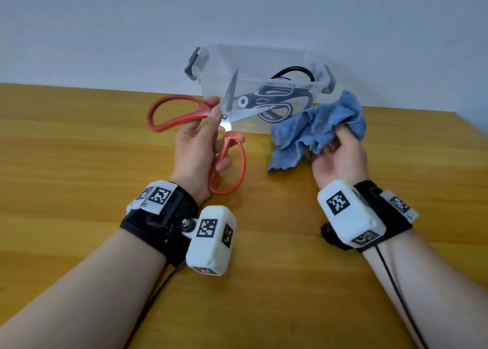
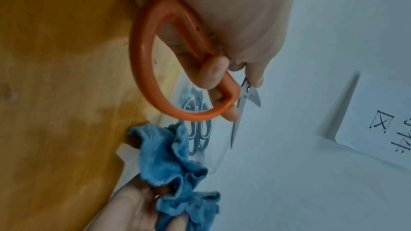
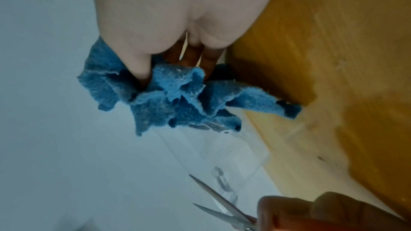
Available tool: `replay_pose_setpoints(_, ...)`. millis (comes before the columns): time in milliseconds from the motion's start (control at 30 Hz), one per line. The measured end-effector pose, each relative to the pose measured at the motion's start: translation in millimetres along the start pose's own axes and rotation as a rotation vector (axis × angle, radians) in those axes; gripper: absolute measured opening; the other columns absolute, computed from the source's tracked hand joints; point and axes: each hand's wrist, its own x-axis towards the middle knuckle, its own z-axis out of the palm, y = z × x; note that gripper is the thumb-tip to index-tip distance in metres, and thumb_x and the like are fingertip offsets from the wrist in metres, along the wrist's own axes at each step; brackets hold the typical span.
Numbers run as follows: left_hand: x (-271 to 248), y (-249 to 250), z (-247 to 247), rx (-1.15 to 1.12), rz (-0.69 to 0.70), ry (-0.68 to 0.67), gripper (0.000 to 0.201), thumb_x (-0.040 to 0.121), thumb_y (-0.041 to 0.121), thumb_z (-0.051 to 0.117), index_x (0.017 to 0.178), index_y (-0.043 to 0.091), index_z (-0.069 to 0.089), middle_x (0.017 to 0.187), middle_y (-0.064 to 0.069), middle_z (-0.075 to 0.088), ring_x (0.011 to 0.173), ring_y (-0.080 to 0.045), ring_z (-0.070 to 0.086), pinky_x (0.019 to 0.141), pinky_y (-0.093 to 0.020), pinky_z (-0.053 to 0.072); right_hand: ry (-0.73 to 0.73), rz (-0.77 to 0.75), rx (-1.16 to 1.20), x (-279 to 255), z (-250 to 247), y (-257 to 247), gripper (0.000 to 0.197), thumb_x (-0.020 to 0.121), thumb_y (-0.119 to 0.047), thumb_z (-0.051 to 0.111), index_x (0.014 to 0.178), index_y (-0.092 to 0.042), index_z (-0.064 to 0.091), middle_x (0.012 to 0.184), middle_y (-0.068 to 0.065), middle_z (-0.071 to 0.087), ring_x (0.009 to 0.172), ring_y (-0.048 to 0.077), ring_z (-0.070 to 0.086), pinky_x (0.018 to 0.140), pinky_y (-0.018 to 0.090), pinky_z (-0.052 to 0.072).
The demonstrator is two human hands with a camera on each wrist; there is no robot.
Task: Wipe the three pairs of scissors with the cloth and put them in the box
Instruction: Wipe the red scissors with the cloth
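The red-handled scissors (image 1: 211, 126) have bright, polished metal blades and smooth, slightly glossy orange-red plastic loops. The blue cloth (image 1: 322, 126) is soft, matt and nubbly, with frayed, wavy edges. The box (image 1: 211, 66) on the far side is clear, shiny plastic with matt grey plastic latches. The dark-handled scissors (image 1: 269, 103) inside it show steel blades and dark plastic grips. The table (image 1: 79, 163) is yellow-brown wood with visible grain and a faint satin sheen
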Motion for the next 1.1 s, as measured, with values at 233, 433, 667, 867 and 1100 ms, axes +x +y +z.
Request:
replay_pose_setpoints(233, -3.4, -0.3, -1.1, 0.045, -0.14, -0.223, 0.028, 0.106, 0.019, 0.051, 0.132, 0.012, 0.059, 0.084, -0.009, 0.069, 0.058, -0.017, 0.07, 0.029, -0.015, 0.026, -0.347, 0.217, 0.024, -8.2, 4.6, -2.1, 0.028, 0.097, -0.023, 0.048, 0.113, -0.009, 0.066, 0.122, 0.016, 0.065, 0.117, 0.033, 0.06, 0.09, 0.038, 0.052)
replay_pose_setpoints(433, -4.5, -5.8, 1.4, 0.234, -0.129, -0.234, 0.035, 0.105, 0.007, 0.05, 0.137, 0.014, 0.058, 0.077, -0.014, 0.066, 0.053, -0.024, 0.064, 0.031, -0.017, 0.028, -0.521, 0.265, -0.338, -15.5, 9.1, 8.6, 0.019, 0.078, -0.002, 0.069, 0.083, 0.014, 0.06, 0.083, 0.037, 0.06, 0.08, 0.044, 0.06, 0.081, 0.053, 0.049)
replay_pose_setpoints(667, -0.4, -9.3, 1.4, 0.261, 0.004, -0.081, 0.021, 0.103, 0.005, 0.055, 0.119, 0.007, 0.069, 0.07, -0.021, 0.048, 0.028, -0.016, 0.035, 0.03, -0.017, 0.029, -0.608, 0.146, -0.575, -22.8, 2.4, 14.8, 0.019, 0.089, 0.01, 0.06, 0.095, -0.002, 0.073, 0.088, 0.013, 0.076, 0.082, 0.022, 0.074, 0.073, 0.029, 0.059)
replay_pose_setpoints(867, -2.1, -0.4, -1.1, 0.169, -0.028, -0.07, 0.01, 0.104, 0.014, 0.058, 0.104, 0.011, 0.068, 0.072, -0.013, 0.065, 0.048, -0.017, 0.064, 0.03, -0.017, 0.028, -0.429, 0.181, -0.265, -8.3, 2.1, 3.6, 0.02, 0.082, -0.014, 0.073, 0.097, -0.002, 0.069, 0.097, 0.023, 0.064, 0.084, 0.026, 0.07, 0.072, 0.035, 0.058)
replay_pose_setpoints(1100, -4.0, 3.4, -3.4, 0.099, -0.073, -0.158, 0.02, 0.104, 0.013, 0.057, 0.118, 0.014, 0.07, 0.094, -0.011, 0.066, 0.06, -0.02, 0.07, 0.029, -0.017, 0.027, -0.391, 0.21, -0.078, 1.6, -1.7, -6.2, 0.025, 0.095, -0.02, 0.055, 0.079, -0.015, 0.074, 0.078, 0.004, 0.069, 0.081, 0.019, 0.067, 0.085, 0.033, 0.046)
